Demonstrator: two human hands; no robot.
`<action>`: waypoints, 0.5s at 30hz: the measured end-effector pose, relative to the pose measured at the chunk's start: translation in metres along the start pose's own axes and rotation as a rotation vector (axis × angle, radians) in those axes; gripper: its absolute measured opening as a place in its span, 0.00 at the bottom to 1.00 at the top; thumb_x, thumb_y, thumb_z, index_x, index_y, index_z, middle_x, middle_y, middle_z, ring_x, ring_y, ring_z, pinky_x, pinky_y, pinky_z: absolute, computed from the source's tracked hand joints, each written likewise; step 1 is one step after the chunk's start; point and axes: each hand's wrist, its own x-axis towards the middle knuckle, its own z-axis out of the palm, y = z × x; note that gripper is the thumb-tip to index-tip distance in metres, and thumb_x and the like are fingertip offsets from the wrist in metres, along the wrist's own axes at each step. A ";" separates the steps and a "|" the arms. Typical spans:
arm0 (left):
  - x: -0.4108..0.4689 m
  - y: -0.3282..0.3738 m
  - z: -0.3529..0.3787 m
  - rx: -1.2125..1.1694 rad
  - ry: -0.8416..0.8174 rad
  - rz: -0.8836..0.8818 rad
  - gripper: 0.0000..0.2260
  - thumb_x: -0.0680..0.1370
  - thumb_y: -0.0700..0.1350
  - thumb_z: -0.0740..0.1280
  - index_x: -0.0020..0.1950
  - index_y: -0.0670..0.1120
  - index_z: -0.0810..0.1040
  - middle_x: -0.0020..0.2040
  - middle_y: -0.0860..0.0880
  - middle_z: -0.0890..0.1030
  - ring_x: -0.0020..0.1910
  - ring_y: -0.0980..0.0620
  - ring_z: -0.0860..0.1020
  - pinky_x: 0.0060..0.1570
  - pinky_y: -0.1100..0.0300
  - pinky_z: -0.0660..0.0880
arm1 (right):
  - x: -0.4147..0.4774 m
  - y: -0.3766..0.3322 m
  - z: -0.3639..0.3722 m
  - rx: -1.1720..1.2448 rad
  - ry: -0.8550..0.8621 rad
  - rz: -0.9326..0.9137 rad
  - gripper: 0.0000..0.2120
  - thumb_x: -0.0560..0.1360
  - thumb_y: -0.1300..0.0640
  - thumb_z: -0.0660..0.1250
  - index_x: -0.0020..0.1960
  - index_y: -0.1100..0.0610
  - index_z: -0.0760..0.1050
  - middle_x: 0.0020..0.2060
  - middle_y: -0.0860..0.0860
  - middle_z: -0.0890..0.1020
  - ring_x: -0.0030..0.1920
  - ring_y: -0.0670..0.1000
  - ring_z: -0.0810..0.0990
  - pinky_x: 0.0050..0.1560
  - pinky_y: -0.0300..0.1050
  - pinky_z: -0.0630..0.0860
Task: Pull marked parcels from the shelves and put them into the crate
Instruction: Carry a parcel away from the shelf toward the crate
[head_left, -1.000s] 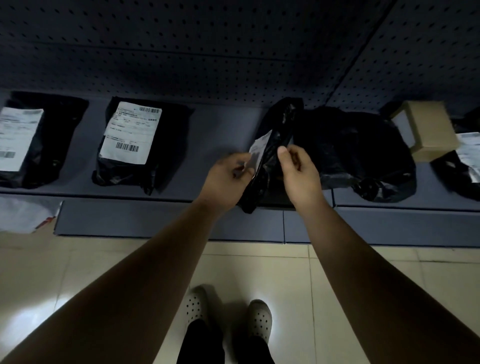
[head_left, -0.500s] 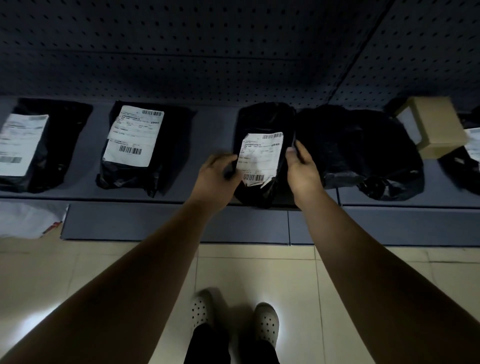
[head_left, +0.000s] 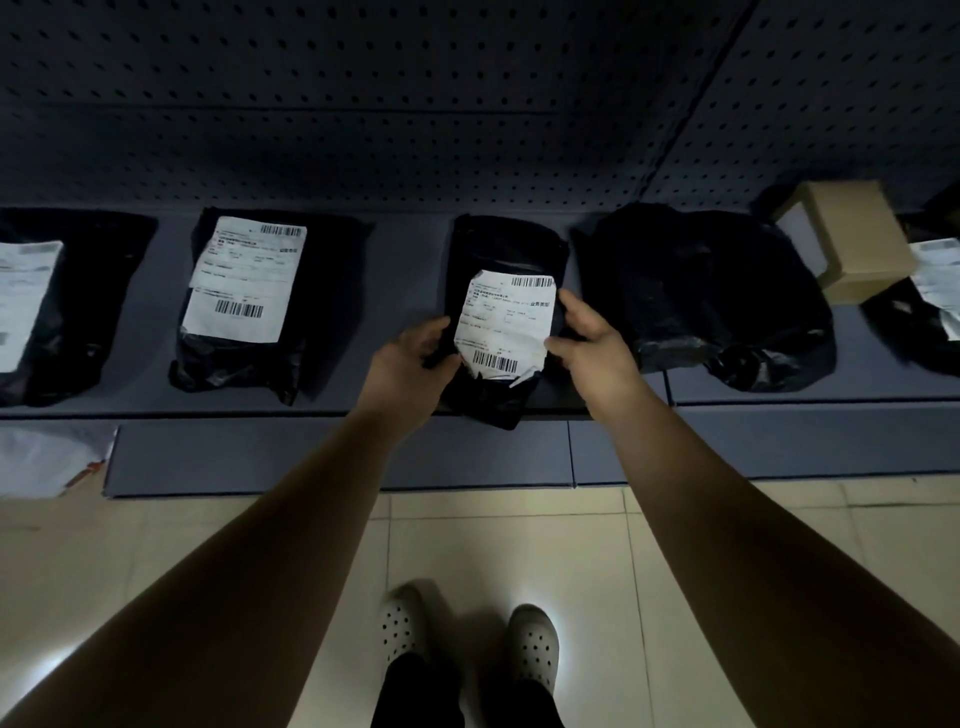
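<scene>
Reading the shipping label (head_left: 506, 317) goes best with the black parcel (head_left: 498, 244) kept flat and face up on the shelf (head_left: 405, 270), so any mark shows before lifting. The bag looks like slack plastic and the label is torn, so I would lift by both side edges, not by the paper. The left hand (head_left: 415, 358) grips the parcel's left edge, fingers curled round it. The parcel lies between the hands, its near end overhanging the shelf lip. The right hand (head_left: 587, 338) rests against the right edge, fingers nearly straight, thumb touching the label. No crate is in view.
</scene>
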 end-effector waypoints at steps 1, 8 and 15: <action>-0.002 0.000 -0.002 0.000 0.003 0.016 0.20 0.76 0.42 0.69 0.67 0.52 0.76 0.56 0.53 0.81 0.55 0.57 0.78 0.55 0.69 0.71 | 0.000 0.002 -0.001 0.012 -0.010 -0.008 0.33 0.73 0.75 0.64 0.75 0.53 0.68 0.65 0.49 0.78 0.66 0.47 0.75 0.69 0.49 0.72; -0.019 -0.004 -0.008 0.002 0.063 0.131 0.23 0.72 0.38 0.71 0.67 0.52 0.77 0.56 0.53 0.78 0.51 0.58 0.77 0.48 0.78 0.69 | -0.007 0.007 0.000 0.124 -0.029 -0.033 0.38 0.71 0.81 0.55 0.76 0.57 0.66 0.69 0.52 0.76 0.69 0.50 0.74 0.71 0.56 0.69; -0.023 -0.008 -0.013 -0.034 0.076 0.123 0.23 0.72 0.37 0.71 0.66 0.51 0.77 0.57 0.55 0.77 0.53 0.59 0.77 0.54 0.67 0.74 | -0.013 0.000 0.013 0.130 -0.013 -0.045 0.36 0.72 0.81 0.54 0.76 0.58 0.66 0.70 0.52 0.75 0.69 0.48 0.74 0.72 0.52 0.69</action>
